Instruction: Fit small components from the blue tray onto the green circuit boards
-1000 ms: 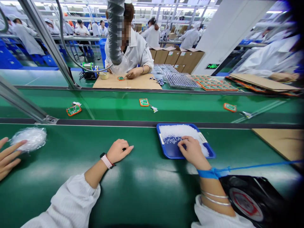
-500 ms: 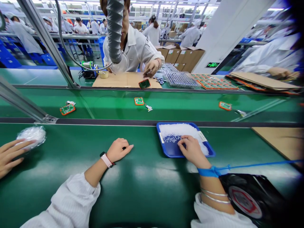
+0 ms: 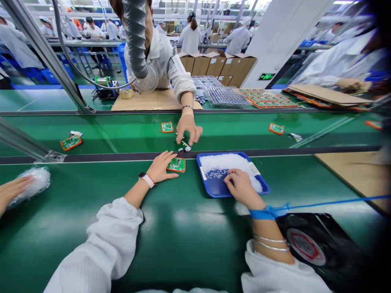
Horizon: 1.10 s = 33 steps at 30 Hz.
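Observation:
My left hand (image 3: 161,167) reaches around the left side of a green circuit board with an orange edge (image 3: 177,165), fingers stretched out and thumb apart. The board's wires lead up to a small white connector (image 3: 185,148) at the dark rail. Over the blue tray (image 3: 215,191), my right hand (image 3: 241,185) is closed in a pinch; anything between its fingertips is too small to make out. Small white translucent pieces (image 3: 235,161) heap along the tray's back and right, with loose ones scattered nearer my fingertips. A blue strap circles my right wrist.
A co-worker's hand (image 3: 187,127) hangs over the belt (image 3: 131,134) near the connector. Other boards (image 3: 71,142) lie on the belt. Another person's hand at left touches a clear plastic bag (image 3: 38,181). A black fan-like device (image 3: 308,242) sits beside my right forearm; cardboard (image 3: 351,171) lies right.
My left hand has moved forward and opened out beside a board now on the near table edge. The co-worker's hand has come forward over the belt. My right hand keeps its pinch at the tray.

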{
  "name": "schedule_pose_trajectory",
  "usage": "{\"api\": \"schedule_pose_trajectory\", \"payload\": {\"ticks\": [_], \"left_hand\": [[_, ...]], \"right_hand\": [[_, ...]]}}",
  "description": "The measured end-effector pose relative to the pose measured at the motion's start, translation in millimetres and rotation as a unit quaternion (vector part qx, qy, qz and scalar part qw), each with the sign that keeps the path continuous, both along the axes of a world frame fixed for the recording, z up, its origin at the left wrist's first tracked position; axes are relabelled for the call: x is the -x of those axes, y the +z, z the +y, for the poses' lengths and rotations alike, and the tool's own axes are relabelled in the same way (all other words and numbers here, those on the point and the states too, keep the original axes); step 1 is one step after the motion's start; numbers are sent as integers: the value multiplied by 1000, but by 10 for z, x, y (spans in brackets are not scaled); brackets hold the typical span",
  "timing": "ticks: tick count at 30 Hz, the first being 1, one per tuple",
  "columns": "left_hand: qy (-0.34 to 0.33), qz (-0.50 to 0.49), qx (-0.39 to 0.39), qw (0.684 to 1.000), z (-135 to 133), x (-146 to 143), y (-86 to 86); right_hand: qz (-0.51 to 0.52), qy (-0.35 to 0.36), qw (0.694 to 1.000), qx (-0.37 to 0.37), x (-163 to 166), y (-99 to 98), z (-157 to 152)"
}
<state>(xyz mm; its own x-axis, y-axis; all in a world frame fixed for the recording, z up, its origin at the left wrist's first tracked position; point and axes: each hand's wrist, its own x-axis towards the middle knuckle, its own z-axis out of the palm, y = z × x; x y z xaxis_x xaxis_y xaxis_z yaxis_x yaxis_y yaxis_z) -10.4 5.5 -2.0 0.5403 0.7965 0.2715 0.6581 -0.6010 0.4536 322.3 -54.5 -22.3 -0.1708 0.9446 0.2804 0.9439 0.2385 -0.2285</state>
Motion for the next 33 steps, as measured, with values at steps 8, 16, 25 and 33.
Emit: {"api": "schedule_pose_trajectory", "payload": {"ticks": [8,16,25,33], "left_hand": [[-13,-2,20,1000,-85,-80,16],[-19,-15,53,998,-954,-59,82],[36,-167,97,981,-1016,-116,81],[74,-114,165,977,-934,-177,122]], "right_hand": [[65,18,998,-8,140,245,-54],[288,192,938,34,1256,389,-401],[324,213,918,85,1476,187,-434],[327,189,917,129,1484,153,-416]]}}
